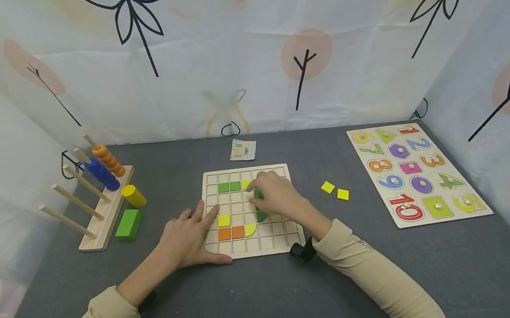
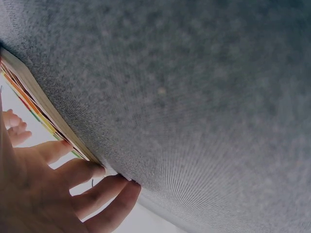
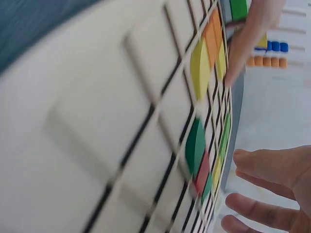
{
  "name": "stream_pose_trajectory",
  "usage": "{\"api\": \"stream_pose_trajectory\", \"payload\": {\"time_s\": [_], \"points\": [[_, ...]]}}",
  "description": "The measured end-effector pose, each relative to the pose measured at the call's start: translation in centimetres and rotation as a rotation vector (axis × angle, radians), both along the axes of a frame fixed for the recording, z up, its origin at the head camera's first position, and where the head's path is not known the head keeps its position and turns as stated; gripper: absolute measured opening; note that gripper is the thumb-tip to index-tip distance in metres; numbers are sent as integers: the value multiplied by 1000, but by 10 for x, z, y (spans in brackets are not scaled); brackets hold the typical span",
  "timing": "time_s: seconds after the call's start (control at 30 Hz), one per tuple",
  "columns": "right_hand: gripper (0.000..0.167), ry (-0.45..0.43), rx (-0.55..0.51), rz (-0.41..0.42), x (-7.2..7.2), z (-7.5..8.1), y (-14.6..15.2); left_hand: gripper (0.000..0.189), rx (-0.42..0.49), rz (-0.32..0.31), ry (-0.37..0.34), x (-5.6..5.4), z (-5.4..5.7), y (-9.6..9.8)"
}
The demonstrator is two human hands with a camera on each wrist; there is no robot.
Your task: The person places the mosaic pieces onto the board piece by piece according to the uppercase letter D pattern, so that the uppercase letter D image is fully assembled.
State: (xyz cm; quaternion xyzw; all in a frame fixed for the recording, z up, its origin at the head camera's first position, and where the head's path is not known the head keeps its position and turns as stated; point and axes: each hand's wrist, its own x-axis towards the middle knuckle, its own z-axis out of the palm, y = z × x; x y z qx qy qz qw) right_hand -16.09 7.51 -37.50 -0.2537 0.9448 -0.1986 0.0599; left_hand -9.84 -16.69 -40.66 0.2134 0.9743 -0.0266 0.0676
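Note:
A wooden grid board (image 1: 289, 242) lies on the grey table with coloured tiles in its cells. My left hand (image 1: 189, 238) rests at the board's left edge, fingers spread and thumb along the near corner. Over the upper right part hovers my right hand (image 1: 274, 191), its fingertips close to a yellow tile (image 1: 245, 185) beside two green squares (image 1: 229, 187). In the right wrist view its fingers are apart with nothing between them. Lower down sit a yellow square (image 1: 223, 220), orange squares (image 1: 230, 233) and rounded yellow and green pieces. A red piece (image 3: 202, 174) is hidden from the head view.
Two loose yellow squares (image 1: 335, 190) lie right of the board, and a pattern card (image 1: 243, 150) behind it. A number puzzle (image 1: 386, 198) is at the right. At left stand a peg stacker (image 1: 101, 225), a yellow cylinder (image 1: 134, 196) and a green block (image 1: 129, 225).

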Motion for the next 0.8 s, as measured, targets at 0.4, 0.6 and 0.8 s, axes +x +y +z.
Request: {"api": "stream_pose_trajectory", "payload": {"time_s": [0.4, 0.6, 0.8], "points": [[29, 54, 75, -132, -7, -1, 78, 125, 1, 6, -5, 1, 2, 2], [34, 58, 142, -171, -8, -2, 111, 126, -2, 10, -7, 1, 3, 1], [40, -1, 200, -188, -8, 0, 136, 126, 2, 4, -6, 1, 2, 3]]}}
